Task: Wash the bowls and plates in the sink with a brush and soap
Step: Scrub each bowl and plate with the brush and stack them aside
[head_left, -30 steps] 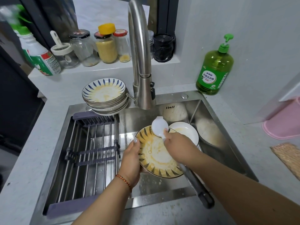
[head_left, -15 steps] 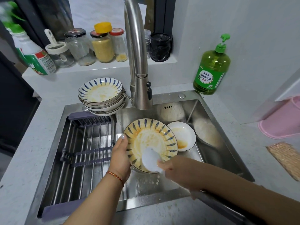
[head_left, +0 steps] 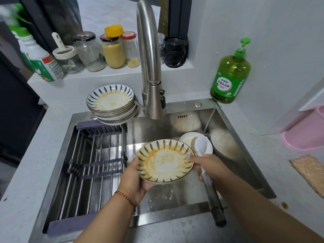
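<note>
Our left hand grips the stained yellow-and-blue patterned plate over the steel sink. Our right hand pinches its far rim and clasps the white long-handled dish brush, now lifted off the face: scrubbing paused, stains remain. Bristles hidden; tap flow unclear.

Rack left — plate right.
</note>
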Tool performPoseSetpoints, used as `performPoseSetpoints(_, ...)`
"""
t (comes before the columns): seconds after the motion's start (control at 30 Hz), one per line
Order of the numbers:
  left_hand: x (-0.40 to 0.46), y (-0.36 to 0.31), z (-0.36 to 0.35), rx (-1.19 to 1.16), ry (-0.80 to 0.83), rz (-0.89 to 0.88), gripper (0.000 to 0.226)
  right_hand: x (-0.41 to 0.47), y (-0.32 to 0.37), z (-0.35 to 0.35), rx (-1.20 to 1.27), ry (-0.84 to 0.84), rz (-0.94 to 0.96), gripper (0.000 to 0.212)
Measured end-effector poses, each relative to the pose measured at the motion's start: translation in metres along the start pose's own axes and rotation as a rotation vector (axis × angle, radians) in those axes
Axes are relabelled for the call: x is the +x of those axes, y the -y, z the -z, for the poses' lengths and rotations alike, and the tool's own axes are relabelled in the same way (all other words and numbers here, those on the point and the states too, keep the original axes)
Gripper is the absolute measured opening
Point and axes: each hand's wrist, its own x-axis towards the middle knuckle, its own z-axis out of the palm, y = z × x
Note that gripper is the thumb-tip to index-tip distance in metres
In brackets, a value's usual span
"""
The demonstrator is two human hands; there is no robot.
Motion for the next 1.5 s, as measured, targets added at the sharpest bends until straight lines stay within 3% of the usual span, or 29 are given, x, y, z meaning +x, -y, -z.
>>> performPoseSetpoints(0.1, -0.001, 0.004, 0.002, 0.022, -0.003, 0.103, 0.056, 0.002, -0.002, -0.009, 0.089, -0.024, -0.057, 0.014)
performPoseSetpoints(0.2, -0.009, 0.006, 0.001, 0.236, -0.094, 0.060, 0.038, 0.002, -0.002, -0.014, 0.097, -0.072, -0.054, 0.008)
performPoseSetpoints(0.27, -0.014, 0.009, 0.003, 0.539, -0.177, -0.149, 0.029, 0.000, -0.001, -0.016, 0.101, -0.094, -0.043, 0.007)
performPoseSetpoints(0.33, -0.025, 0.013, 0.008, 0.895, -0.231, -0.527, 0.036, -0.001, 0.002, -0.019, 0.115, -0.111, -0.026, 0.007)
performPoseSetpoints(0.4, -0.042, 0.014, 0.006, 1.132, -0.112, -0.799, 0.051, -0.001, 0.003, -0.022, 0.151, -0.127, -0.017, 0.010)
performPoseSetpoints(0.5, -0.040, 0.023, 0.000, 1.540, 0.121, -1.003, 0.060, 0.000, 0.003, -0.024, 0.127, -0.152, 0.008, 0.021)
performPoseSetpoints(0.57, -0.031, 0.027, -0.007, 1.771, 0.141, -1.125, 0.063, -0.003, 0.003, -0.027, 0.088, -0.134, 0.020, 0.017)
performPoseSetpoints(0.63, -0.028, 0.028, -0.016, 1.858, 0.132, -1.203, 0.063, -0.008, 0.004, -0.031, 0.059, -0.101, 0.014, 0.009)
performPoseSetpoints(0.77, -0.027, 0.021, -0.026, 1.889, 0.071, -1.335, 0.058, -0.019, 0.011, -0.038, 0.028, -0.021, 0.058, 0.023)
performPoseSetpoints(0.93, -0.038, 0.001, -0.025, 1.607, -0.100, -0.916, 0.026, -0.023, 0.018, -0.028, -0.245, 0.002, 0.109, 0.041)
performPoseSetpoints(1.07, -0.038, -0.011, -0.021, 1.353, -0.203, -0.837, 0.022, -0.029, 0.012, -0.020, -0.539, 0.049, 0.239, 0.034)
performPoseSetpoints(1.2, -0.039, -0.016, -0.024, 1.311, -0.189, -0.802, 0.026, -0.037, 0.013, -0.032, -0.615, 0.072, 0.371, 0.052)
performPoseSetpoints(1.37, -0.042, -0.017, -0.024, 1.130, -0.117, -0.718, 0.031, -0.068, 0.012, -0.049, -0.769, 0.192, 0.531, 0.054)
performPoseSetpoints(1.5, -0.053, -0.023, -0.026, 1.127, -0.101, -0.732, 0.038, -0.060, 0.023, -0.035, -0.857, 0.101, 0.472, 0.052)
